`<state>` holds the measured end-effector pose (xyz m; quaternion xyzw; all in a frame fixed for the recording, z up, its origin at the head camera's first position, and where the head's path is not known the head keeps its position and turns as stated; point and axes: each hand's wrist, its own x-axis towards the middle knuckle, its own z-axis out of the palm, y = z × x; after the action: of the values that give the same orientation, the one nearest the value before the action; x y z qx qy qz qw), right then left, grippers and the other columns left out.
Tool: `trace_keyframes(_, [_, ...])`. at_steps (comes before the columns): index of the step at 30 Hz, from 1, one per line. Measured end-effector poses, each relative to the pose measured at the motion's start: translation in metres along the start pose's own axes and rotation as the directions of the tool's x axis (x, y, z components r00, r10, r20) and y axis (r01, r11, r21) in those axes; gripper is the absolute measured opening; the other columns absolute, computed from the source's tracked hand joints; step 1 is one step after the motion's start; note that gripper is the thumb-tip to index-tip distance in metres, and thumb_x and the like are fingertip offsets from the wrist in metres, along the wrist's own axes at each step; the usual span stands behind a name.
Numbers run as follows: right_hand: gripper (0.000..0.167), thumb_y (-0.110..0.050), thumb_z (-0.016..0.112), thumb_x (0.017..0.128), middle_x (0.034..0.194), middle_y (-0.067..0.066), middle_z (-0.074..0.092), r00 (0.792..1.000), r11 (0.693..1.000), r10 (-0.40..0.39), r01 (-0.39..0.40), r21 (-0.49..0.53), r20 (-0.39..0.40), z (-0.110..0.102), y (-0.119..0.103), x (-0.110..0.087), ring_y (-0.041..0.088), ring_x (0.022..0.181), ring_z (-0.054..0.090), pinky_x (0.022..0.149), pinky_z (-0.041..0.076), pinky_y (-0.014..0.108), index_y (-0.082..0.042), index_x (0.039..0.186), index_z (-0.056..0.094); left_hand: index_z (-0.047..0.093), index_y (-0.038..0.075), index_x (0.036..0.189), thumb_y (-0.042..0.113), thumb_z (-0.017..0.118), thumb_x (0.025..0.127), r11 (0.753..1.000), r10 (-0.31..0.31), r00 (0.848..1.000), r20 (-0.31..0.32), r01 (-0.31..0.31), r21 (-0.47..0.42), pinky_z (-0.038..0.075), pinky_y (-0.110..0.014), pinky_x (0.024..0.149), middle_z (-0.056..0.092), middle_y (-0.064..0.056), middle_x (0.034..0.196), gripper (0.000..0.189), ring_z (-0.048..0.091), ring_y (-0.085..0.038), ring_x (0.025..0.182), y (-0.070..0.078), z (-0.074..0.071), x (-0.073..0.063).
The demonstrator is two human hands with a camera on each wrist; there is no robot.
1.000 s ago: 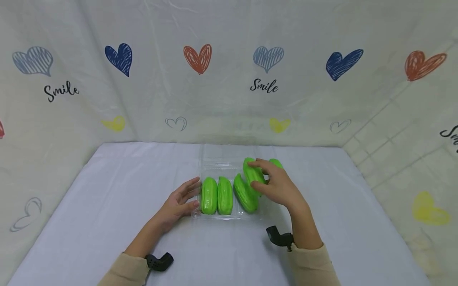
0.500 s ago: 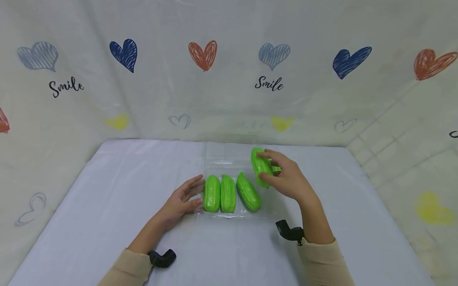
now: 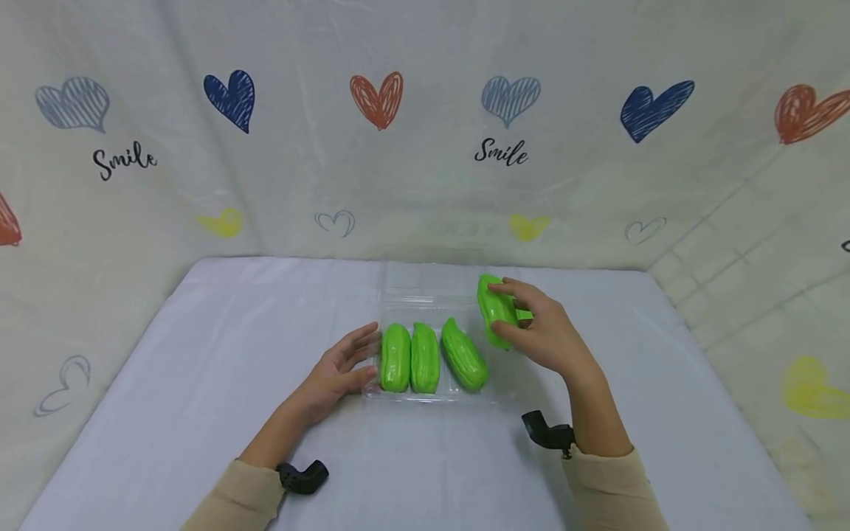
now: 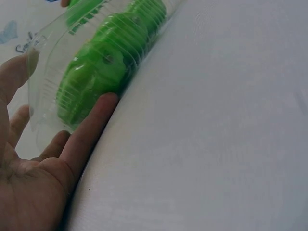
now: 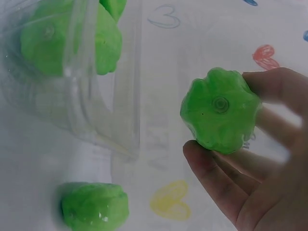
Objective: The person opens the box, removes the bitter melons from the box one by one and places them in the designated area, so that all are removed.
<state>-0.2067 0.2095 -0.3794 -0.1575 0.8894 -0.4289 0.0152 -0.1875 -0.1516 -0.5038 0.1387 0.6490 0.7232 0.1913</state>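
Observation:
A clear plastic box [image 3: 458,399] holds three green, ribbed bitter melons, two side by side at the left and one bitter melon [image 3: 464,357] slanting beside them. My left hand [image 3: 341,376] rests at the box's left side, fingers extended along the wall. With thumb and fingers my right hand [image 3: 546,332] grips another bitter melon [image 3: 496,310] at the box's right rear corner; in the right wrist view its round end [image 5: 220,103] faces the camera, beyond the box wall. Mostly hidden behind that hand, a further bitter melon [image 5: 98,207] lies on the table outside the box.
The clear lid [image 3: 432,282] is folded back toward the rear edge of the white cloth-covered table [image 3: 265,310]. A pale curtain [image 3: 425,184] printed with hearts hangs right behind. Each wrist carries a black camera mount [image 3: 547,431].
My right hand has lifted the gripped bitter melon off the slanting one and moved it right and slightly back. The left hand keeps its place at the box; the head view has shifted slightly.

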Motion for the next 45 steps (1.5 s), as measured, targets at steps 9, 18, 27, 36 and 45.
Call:
trace_keyframes(9, [0.052,-0.019,0.072,0.092,0.158,0.007,0.038,1.000,1.000,-0.008,0.008,-0.011,-0.030,-0.008,0.004,-0.001,0.038,0.121,0.058,0.088,0.055,0.046,-0.021,0.141,0.055,0.026,0.020,0.158,0.014,0.068,0.095,1.000,-0.010,1.000,-0.003,0.010,0.001,0.053,-0.041,0.095,0.028,-0.008,0.162,0.076,0.028,-0.032,0.148,0.003,0.001,0.000])
trace_keyframes(18, [0.053,-0.019,0.070,0.093,0.158,0.010,0.037,0.999,1.000,-0.001,0.000,-0.029,-0.042,-0.017,0.010,-0.001,0.035,0.125,0.056,0.092,0.055,0.048,-0.018,0.143,0.054,0.026,0.020,0.158,0.012,0.067,0.096,1.000,-0.006,1.000,-0.007,0.006,0.002,0.053,-0.042,0.095,0.027,-0.007,0.162,0.075,0.028,-0.032,0.148,0.001,-0.001,0.000])
trace_keyframes(27, [0.053,-0.020,0.069,0.094,0.159,0.013,0.034,0.998,0.998,0.038,-0.040,-0.051,-0.050,-0.031,0.020,-0.003,0.040,0.128,0.053,0.093,0.054,0.051,-0.018,0.144,0.052,0.025,0.018,0.159,0.014,0.067,0.096,1.000,0.012,1.000,0.008,-0.012,0.007,0.054,-0.041,0.095,0.026,-0.009,0.163,0.076,0.027,-0.035,0.149,0.001,0.001,-0.001])
trace_keyframes(36, [0.055,-0.024,0.069,0.094,0.160,0.013,0.033,0.997,0.995,0.061,-0.064,-0.070,-0.052,-0.038,0.029,-0.003,0.045,0.125,0.056,0.086,0.057,0.051,-0.020,0.146,0.051,0.026,0.018,0.158,0.012,0.066,0.096,0.999,0.023,1.000,-0.013,-0.023,0.027,0.053,-0.039,0.095,0.026,-0.010,0.162,0.075,0.027,-0.036,0.148,0.002,-0.002,-0.002])
trace_keyframes(45, [0.055,-0.026,0.068,0.095,0.160,0.015,0.033,0.992,0.990,0.100,-0.107,-0.092,-0.075,-0.050,0.035,-0.008,0.048,0.127,0.053,0.084,0.057,0.052,-0.018,0.147,0.050,0.025,0.018,0.159,0.013,0.067,0.096,0.999,0.030,1.000,0.003,-0.030,0.017,0.053,-0.038,0.095,0.026,-0.010,0.162,0.076,0.027,-0.036,0.148,-0.001,-0.001,-0.001])
